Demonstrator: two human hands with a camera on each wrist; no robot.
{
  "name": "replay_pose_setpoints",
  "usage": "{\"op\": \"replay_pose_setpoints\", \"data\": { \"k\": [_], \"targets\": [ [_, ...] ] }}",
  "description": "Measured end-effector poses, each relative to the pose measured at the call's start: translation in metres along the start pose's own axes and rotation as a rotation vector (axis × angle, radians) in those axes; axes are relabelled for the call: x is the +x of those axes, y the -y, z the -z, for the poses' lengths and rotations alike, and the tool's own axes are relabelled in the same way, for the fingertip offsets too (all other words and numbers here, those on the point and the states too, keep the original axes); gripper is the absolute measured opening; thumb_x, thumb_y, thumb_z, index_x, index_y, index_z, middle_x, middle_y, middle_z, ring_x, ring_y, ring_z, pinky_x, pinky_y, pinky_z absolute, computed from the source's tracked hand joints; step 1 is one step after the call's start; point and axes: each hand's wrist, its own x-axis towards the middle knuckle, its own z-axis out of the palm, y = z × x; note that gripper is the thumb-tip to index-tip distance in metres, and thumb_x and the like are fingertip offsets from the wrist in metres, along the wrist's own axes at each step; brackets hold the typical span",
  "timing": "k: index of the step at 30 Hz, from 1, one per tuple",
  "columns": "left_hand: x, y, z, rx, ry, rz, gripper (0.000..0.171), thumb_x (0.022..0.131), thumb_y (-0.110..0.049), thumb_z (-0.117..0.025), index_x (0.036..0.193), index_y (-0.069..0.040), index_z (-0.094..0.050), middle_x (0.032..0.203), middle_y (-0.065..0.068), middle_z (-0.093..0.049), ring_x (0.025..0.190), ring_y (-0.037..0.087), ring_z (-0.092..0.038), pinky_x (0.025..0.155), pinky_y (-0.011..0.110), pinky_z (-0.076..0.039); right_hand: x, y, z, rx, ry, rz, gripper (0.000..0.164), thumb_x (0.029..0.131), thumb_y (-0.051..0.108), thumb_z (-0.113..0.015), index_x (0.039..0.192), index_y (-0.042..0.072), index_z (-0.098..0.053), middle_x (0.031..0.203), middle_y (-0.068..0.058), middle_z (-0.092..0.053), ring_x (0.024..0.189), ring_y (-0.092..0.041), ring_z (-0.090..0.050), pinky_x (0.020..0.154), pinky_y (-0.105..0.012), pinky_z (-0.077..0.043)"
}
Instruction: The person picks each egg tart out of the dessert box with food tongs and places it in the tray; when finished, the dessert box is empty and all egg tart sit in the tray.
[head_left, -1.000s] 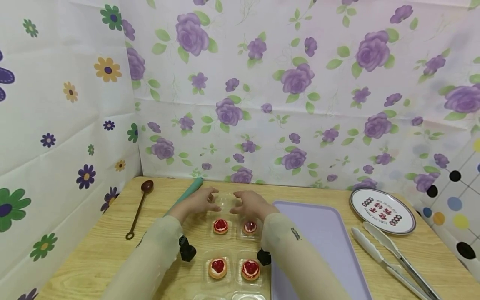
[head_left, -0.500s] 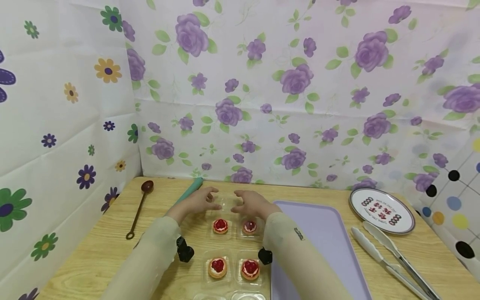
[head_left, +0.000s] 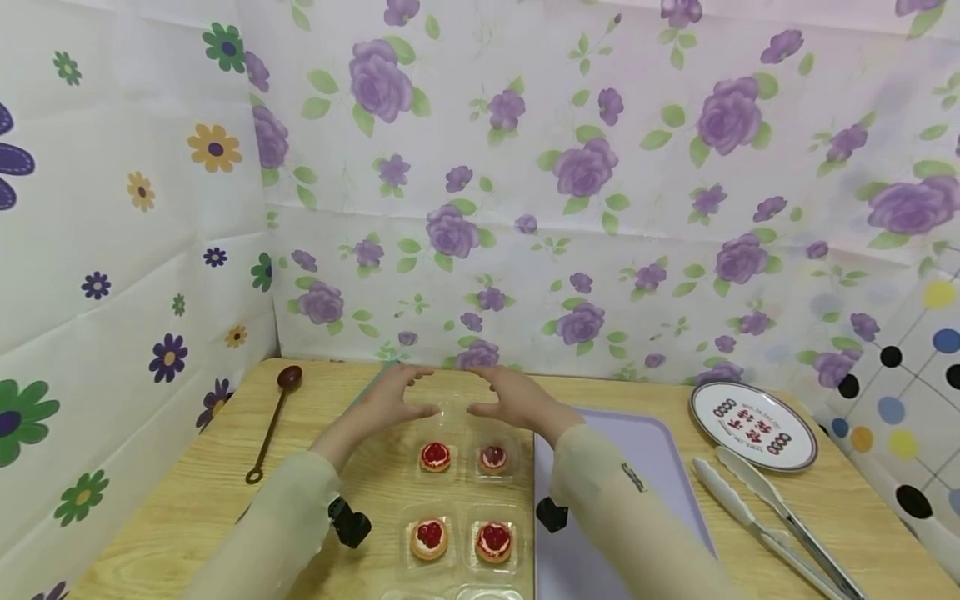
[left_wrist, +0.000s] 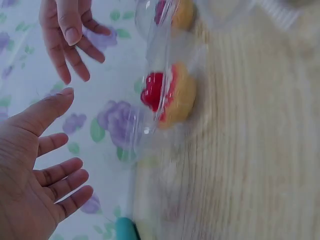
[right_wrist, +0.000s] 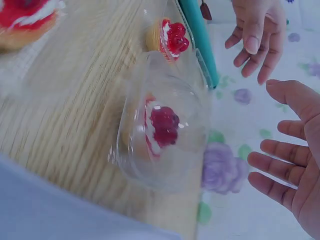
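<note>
My left hand and right hand hover toward the back of the table, palms facing each other, fingers spread and holding nothing. Between and in front of them lie red-topped tarts in clear plastic boxes. The back right tart sits under a domed clear lid, nearest my right hand. Beside it is the back left tart, whose box has clear plastic standing up behind it. Closer to me, the front left tart and front right tart rest in their own boxes.
A lilac tray lies right of the boxes, partly under my right arm. Beyond it are metal tongs and a printed plate. At left lie a brown long-handled spoon and a long teal object. A floral cloth backs the table.
Both hands have drawn apart, the left one moving left and the right one moving right, away from the back boxes. The head view has shifted slightly. The tarts stay where they were.
</note>
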Motion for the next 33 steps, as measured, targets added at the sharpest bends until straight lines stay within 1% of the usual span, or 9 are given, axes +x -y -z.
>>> {"op": "replay_pose_setpoints", "data": {
  "k": [3,5,9,15,18,23,25,31,33],
  "targets": [
    [-0.007,-0.008,0.0,0.027,-0.009,-0.042,0.071,0.083,-0.041,-0.073,0.142,-0.013,-0.045,0.141,0.012,-0.048,0.124,0.033,-0.05,0.098,0.051,-0.047,-0.008,0.003,0.005,-0.033,-0.012,0.018,0.068,0.091,0.036,-0.065,0.148,0.013,-0.037,0.147,-0.012,-0.046,0.119,-0.034,-0.058,0.102,-0.047,-0.046],
    [-0.011,-0.014,-0.001,0.035,-0.016,-0.07,0.07,0.083,-0.037,-0.074,0.142,-0.011,-0.046,0.14,0.013,-0.048,0.123,0.034,-0.051,0.097,0.05,-0.048,-0.013,0.005,0.007,-0.047,-0.022,0.022,0.068,0.091,0.036,-0.065,0.148,0.014,-0.036,0.147,-0.012,-0.046,0.119,-0.032,-0.058,0.101,-0.047,-0.047],
    [-0.019,-0.026,-0.003,0.012,-0.027,-0.11,0.068,0.082,-0.03,-0.076,0.14,-0.008,-0.047,0.137,0.017,-0.05,0.121,0.036,-0.051,0.097,0.051,-0.048,-0.024,0.008,0.01,-0.056,-0.042,0.027,0.068,0.091,0.038,-0.065,0.148,0.016,-0.036,0.144,-0.013,-0.048,0.119,-0.03,-0.058,0.099,-0.048,-0.048],
    [-0.029,-0.035,-0.007,-0.006,-0.052,-0.188,0.066,0.082,-0.03,-0.076,0.138,-0.007,-0.049,0.133,0.017,-0.052,0.119,0.036,-0.052,0.096,0.051,-0.047,-0.041,0.012,0.011,-0.069,-0.081,0.041,0.069,0.09,0.039,-0.066,0.148,0.017,-0.038,0.138,-0.013,-0.052,0.118,-0.03,-0.058,0.098,-0.048,-0.049],
    [-0.033,-0.04,-0.009,-0.001,-0.067,-0.221,0.066,0.081,-0.029,-0.077,0.137,-0.007,-0.05,0.131,0.016,-0.053,0.117,0.034,-0.053,0.095,0.05,-0.048,-0.048,0.012,0.012,-0.069,-0.1,0.044,0.069,0.089,0.039,-0.066,0.148,0.017,-0.037,0.139,-0.012,-0.052,0.12,-0.029,-0.057,0.099,-0.049,-0.048],
    [-0.037,-0.043,-0.016,0.022,-0.082,-0.261,0.067,0.079,-0.03,-0.079,0.136,-0.007,-0.051,0.129,0.015,-0.054,0.114,0.031,-0.055,0.095,0.049,-0.049,-0.06,0.011,0.012,-0.054,-0.121,0.05,0.069,0.089,0.039,-0.067,0.147,0.017,-0.038,0.142,-0.01,-0.05,0.121,-0.027,-0.057,0.099,-0.049,-0.048],
    [-0.038,-0.044,-0.02,0.026,-0.079,-0.267,0.067,0.079,-0.03,-0.079,0.136,-0.007,-0.051,0.129,0.014,-0.055,0.115,0.031,-0.055,0.095,0.05,-0.048,-0.064,0.01,0.012,-0.05,-0.122,0.05,0.069,0.089,0.039,-0.067,0.147,0.017,-0.038,0.142,-0.01,-0.051,0.121,-0.027,-0.056,0.099,-0.049,-0.047],
    [-0.04,-0.045,-0.03,0.073,-0.071,-0.287,0.067,0.078,-0.029,-0.08,0.135,-0.008,-0.052,0.131,0.013,-0.056,0.122,0.034,-0.052,0.101,0.054,-0.044,-0.079,0.008,0.009,-0.059,-0.116,0.042,0.066,0.089,0.041,-0.066,0.146,0.018,-0.041,0.142,-0.009,-0.051,0.126,-0.028,-0.053,0.103,-0.049,-0.045],
    [-0.04,-0.045,-0.035,0.094,-0.067,-0.283,0.068,0.076,-0.03,-0.081,0.134,-0.01,-0.053,0.131,0.011,-0.057,0.122,0.033,-0.051,0.102,0.056,-0.041,-0.082,0.006,0.007,-0.066,-0.115,0.045,0.065,0.089,0.041,-0.066,0.145,0.018,-0.043,0.142,-0.009,-0.051,0.127,-0.029,-0.052,0.103,-0.049,-0.045]
  ]
}}
